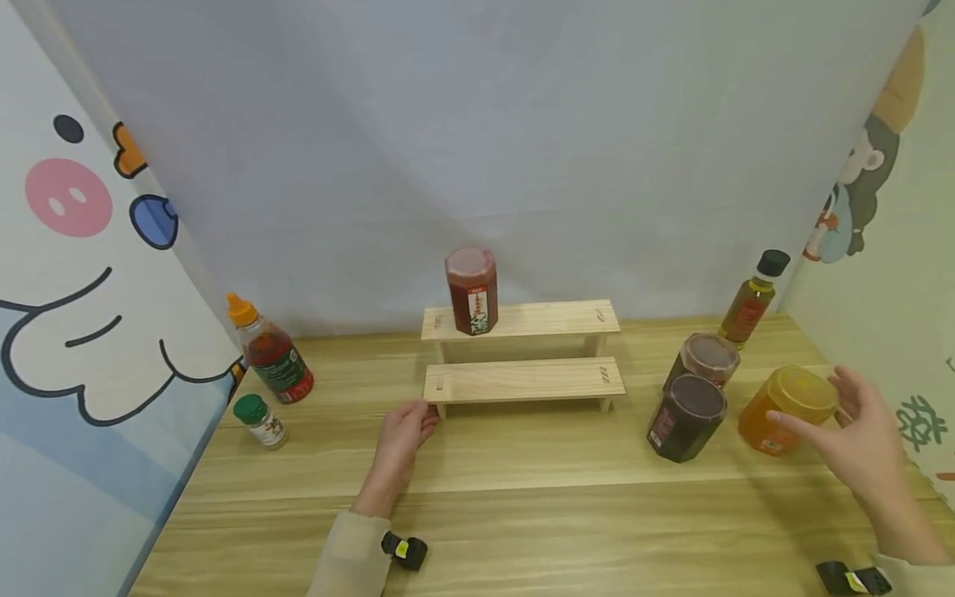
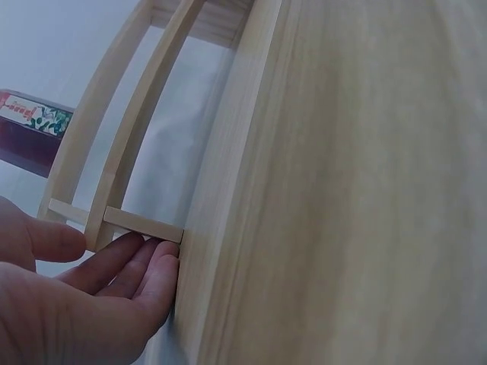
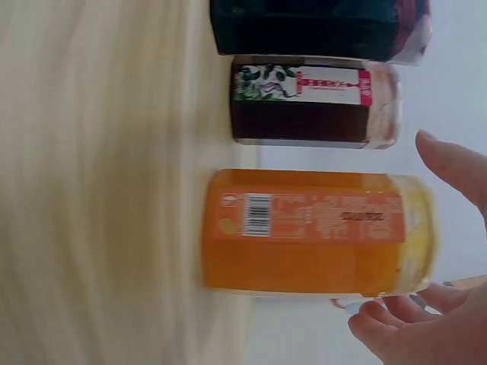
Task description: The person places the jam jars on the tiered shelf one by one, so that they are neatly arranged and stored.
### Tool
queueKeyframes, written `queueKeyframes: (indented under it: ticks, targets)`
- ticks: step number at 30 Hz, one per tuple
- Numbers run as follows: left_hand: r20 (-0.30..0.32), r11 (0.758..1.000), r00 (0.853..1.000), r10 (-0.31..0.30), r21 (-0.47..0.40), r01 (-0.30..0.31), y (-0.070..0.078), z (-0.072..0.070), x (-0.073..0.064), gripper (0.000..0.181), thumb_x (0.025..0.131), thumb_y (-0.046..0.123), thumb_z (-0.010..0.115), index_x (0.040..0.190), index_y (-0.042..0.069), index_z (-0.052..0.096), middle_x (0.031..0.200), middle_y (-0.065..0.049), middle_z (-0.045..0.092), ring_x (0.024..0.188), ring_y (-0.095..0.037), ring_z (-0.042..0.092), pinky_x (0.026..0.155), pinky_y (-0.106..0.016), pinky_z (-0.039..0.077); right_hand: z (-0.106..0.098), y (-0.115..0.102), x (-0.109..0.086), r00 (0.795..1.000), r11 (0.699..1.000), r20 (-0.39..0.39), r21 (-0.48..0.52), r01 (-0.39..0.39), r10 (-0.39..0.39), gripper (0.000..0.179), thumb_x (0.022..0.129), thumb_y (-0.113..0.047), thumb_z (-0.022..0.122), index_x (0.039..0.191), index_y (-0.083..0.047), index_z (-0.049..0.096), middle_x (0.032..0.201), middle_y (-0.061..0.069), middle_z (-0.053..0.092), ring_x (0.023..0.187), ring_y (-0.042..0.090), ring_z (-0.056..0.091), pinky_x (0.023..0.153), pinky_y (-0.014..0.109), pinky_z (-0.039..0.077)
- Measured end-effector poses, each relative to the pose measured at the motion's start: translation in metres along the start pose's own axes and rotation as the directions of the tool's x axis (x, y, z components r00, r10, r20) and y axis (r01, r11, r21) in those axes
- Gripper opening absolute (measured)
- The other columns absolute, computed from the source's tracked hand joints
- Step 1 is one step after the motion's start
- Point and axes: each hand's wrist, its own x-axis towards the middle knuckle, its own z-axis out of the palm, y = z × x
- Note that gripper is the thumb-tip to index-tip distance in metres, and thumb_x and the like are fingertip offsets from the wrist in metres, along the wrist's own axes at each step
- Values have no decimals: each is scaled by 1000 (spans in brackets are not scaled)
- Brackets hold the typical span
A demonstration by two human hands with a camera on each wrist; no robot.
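Observation:
A two-step wooden shelf stands at the back middle of the table. My left hand holds the left end of its lower step; in the left wrist view the thumb is at the board's corner and the curled fingers lie against the leg. A jar of red-brown contents stands upright on the upper step. My right hand is spread around an orange jar with a yellow lid. In the right wrist view its thumb is apart from the jar, while the fingers are by the lid's far side.
Two dark jars stand left of the orange jar, one behind the other. An oil bottle is behind them. On the left stand a red sauce bottle with an orange cap and a small green-capped shaker. Curtains border the table.

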Motion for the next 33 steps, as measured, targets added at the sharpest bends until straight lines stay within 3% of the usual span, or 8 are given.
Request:
queueKeyframes:
  ticks: [5,8,11,14,15,17,22,33]
  targets:
    - [-8,1000,1000,-3,10,3,0,0,0,38,103,12,38,124,-17,50,123,-28,52,112,-34,52,99,-42,42,2,10,1,999,997,38,79,-11,8,96,84,-18,76,152,-3,11,150,30,18,134,48,19,110,56,13]
    - [-10,1000,1000,-1,11,2,1,0,0,38,103,12,39,125,-17,49,123,-28,52,112,-35,51,99,-43,42,3,16,1,999,996,54,88,-9,4,84,83,-19,77,150,-14,26,143,10,39,134,31,31,110,54,16]
    - [0,1000,1000,1,7,-1,1,0,0,38,103,12,38,126,-18,47,123,-29,51,113,-36,51,100,-43,41,4,22,0,998,996,55,84,-13,9,67,81,-19,79,137,-23,41,120,-13,50,116,7,46,106,28,32]
    - [6,1000,1000,1,4,-1,0,0,0,39,103,11,38,127,-18,46,123,-30,51,113,-37,50,100,-43,41,6,27,-1,998,996,55,82,-27,23,58,80,-18,80,124,-27,44,105,-21,49,97,-7,46,80,8,40]
    - [6,1000,1000,4,6,-4,0,1,0,39,103,11,38,127,-18,46,123,-30,51,113,-37,51,100,-44,41,7,29,-1,998,996,57,79,-28,24,59,79,-18,81,125,-25,44,105,-21,50,93,-9,45,74,5,39]
    - [6,1000,1000,8,9,-8,0,0,0,39,103,11,37,127,-18,46,123,-30,52,113,-37,51,99,-44,41,9,31,-1,997,998,69,56,-40,36,62,79,-20,80,129,-19,44,109,-15,52,93,-8,44,77,9,41]
    - [6,1000,1000,8,16,-8,0,0,-1,39,103,12,37,127,-17,47,122,-29,52,112,-36,51,99,-43,42,11,38,0,995,999,86,-29,-39,41,68,80,-26,79,130,0,42,121,13,54,92,-7,42,76,10,43]
    - [1,1000,1000,20,21,-20,-2,-1,1,39,103,12,37,126,-17,48,122,-29,52,112,-35,52,98,-43,42,11,45,5,991,995,117,-81,-51,60,73,82,-33,77,132,7,43,125,33,50,87,-6,42,62,12,42]
